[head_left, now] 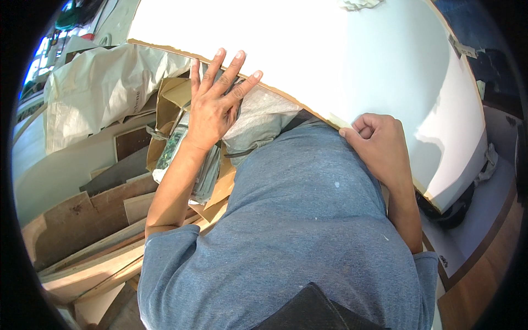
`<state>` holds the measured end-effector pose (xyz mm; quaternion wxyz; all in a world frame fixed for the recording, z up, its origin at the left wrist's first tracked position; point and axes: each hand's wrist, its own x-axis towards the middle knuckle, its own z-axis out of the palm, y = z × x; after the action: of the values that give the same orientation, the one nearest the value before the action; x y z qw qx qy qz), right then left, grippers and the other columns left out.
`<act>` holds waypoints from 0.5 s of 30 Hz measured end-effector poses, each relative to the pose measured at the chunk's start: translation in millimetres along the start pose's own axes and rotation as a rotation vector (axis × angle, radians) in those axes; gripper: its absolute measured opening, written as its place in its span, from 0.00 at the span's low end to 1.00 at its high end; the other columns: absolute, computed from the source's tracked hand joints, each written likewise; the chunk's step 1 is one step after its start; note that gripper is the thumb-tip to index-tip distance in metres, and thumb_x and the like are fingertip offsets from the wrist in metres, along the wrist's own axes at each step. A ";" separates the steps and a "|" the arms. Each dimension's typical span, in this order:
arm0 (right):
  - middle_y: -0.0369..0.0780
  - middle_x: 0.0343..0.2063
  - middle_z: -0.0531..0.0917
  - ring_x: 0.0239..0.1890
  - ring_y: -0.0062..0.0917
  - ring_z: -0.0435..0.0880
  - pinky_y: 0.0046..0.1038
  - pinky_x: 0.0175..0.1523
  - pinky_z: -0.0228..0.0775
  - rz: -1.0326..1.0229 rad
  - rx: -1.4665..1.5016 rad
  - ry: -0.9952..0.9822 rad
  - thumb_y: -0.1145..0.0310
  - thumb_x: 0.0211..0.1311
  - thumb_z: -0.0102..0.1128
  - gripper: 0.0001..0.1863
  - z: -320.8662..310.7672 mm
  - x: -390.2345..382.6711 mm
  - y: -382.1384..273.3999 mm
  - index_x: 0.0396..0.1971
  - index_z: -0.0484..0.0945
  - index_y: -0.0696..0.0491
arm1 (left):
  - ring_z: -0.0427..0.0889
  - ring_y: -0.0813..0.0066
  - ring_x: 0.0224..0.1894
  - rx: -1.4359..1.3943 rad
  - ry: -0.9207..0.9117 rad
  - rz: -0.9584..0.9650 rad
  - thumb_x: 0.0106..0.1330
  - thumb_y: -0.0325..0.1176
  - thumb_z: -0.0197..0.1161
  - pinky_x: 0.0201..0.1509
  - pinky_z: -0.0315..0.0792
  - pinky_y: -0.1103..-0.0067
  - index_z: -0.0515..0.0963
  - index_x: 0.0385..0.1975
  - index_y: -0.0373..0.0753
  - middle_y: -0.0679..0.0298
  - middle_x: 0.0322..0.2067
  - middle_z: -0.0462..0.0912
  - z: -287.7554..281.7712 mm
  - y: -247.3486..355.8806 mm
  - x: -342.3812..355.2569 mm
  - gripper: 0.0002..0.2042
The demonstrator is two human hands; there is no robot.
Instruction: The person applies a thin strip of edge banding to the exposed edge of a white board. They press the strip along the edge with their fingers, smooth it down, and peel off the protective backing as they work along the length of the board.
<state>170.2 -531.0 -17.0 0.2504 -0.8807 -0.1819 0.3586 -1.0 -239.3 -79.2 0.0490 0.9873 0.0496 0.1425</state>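
Note:
A large white board (308, 60) with a brown edge lies in front of me, its near edge running across my lap. My left hand (212, 107) is open, fingers spread, with the fingertips resting over that near edge. Farther right, my right hand (380, 144) is closed, the thumb and curled forefinger pinching at the board's edge. A small pale yellowish strip (340, 121) lies along the edge at the thumb tip; I cannot tell whether it is tape. The other fingers of the right hand are folded under and partly hidden.
Wooden planks and offcuts (93, 220) are stacked at the left. A whitish plastic sack (104, 88), brown cardboard (176, 93) and a plastic-wrapped bundle (206, 176) sit below the board's left part. A crumpled white scrap (360, 4) lies on the board's far side.

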 end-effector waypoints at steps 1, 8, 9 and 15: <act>0.44 0.21 0.88 0.23 0.29 0.85 0.31 0.35 0.77 0.000 0.006 0.006 0.61 0.59 0.76 0.14 0.4 0.1 -0.4 0.28 0.90 0.59 | 0.62 0.60 0.82 -0.001 -0.001 -0.003 0.69 0.29 0.70 0.87 0.46 0.49 0.83 0.65 0.71 0.74 0.77 0.72 -0.1 0.3 0.2 0.28; 0.44 0.21 0.88 0.24 0.29 0.85 0.30 0.35 0.76 0.040 -0.029 0.007 0.62 0.59 0.76 0.13 -0.4 0.7 -5.2 0.27 0.90 0.58 | 0.63 0.58 0.82 -0.003 0.005 0.007 0.68 0.28 0.70 0.86 0.47 0.48 0.83 0.65 0.70 0.71 0.76 0.73 0.0 0.1 1.3 0.28; 0.44 0.21 0.87 0.24 0.28 0.85 0.30 0.35 0.76 0.035 -0.031 0.005 0.62 0.59 0.76 0.13 -1.0 1.0 -5.1 0.27 0.90 0.58 | 0.63 0.57 0.82 0.005 0.001 0.007 0.68 0.28 0.70 0.86 0.47 0.48 0.84 0.65 0.69 0.71 0.76 0.73 -1.4 0.0 1.4 0.28; 0.43 0.20 0.87 0.23 0.27 0.84 0.30 0.34 0.76 0.068 -0.030 -0.016 0.62 0.60 0.75 0.13 -3.5 0.4 -8.2 0.28 0.90 0.58 | 0.64 0.58 0.82 -0.024 0.023 0.004 0.69 0.28 0.70 0.86 0.47 0.48 0.85 0.63 0.68 0.71 0.75 0.74 0.1 1.1 1.3 0.26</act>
<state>171.9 -525.3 -10.3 0.2235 -0.8871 -0.1589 0.3711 0.4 -240.3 -78.8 0.0598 0.9851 0.0464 0.1543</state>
